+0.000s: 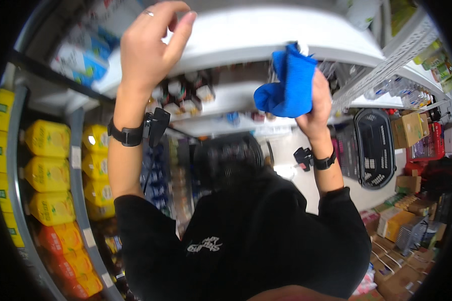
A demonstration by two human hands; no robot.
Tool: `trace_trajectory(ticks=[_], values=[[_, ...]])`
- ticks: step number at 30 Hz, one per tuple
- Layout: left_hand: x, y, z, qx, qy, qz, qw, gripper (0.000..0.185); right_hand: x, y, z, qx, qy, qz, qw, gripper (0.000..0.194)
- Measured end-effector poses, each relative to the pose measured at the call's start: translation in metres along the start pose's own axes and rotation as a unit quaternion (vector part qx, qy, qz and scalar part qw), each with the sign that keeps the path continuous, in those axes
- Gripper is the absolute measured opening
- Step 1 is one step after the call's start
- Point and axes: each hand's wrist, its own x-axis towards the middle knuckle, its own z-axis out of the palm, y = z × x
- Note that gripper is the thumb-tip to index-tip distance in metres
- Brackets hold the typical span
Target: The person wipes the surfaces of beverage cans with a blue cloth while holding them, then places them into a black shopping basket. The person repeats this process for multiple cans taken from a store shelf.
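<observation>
My right hand (316,101) grips a folded blue cloth (295,84). The cloth hangs in front of the edge of a white shelf (263,30), and whether it touches the shelf I cannot tell. My left hand (148,45) is raised at the upper left over the same shelf, its fingers bent and apart with nothing between them. Each wrist wears a black strap with a small device. Jars with pale lids (184,92) stand on a lower shelf, between my arms and partly hidden.
Yellow packs (49,173) and orange packs (73,259) fill racks on the left. A black shopping basket (376,150) is on the right, with cardboard boxes (410,129) behind it. A white perforated post (384,64) rises at upper right. Another dark basket (229,154) sits below me.
</observation>
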Motion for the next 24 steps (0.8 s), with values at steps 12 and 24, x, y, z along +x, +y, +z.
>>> trace_trajectory(ticks=[12,24], values=[[-0.264,0.013,0.008,-0.132,-0.048,-0.221,0.965,0.006,-0.157,-0.087,0.028,0.023,-0.262,0.177,0.948,0.057],[-0.599,0.105,0.161,-0.171,-0.400,-0.568,0.698,0.016,-0.337,-0.076,0.024,0.079,-0.297,0.410,0.859,0.060]])
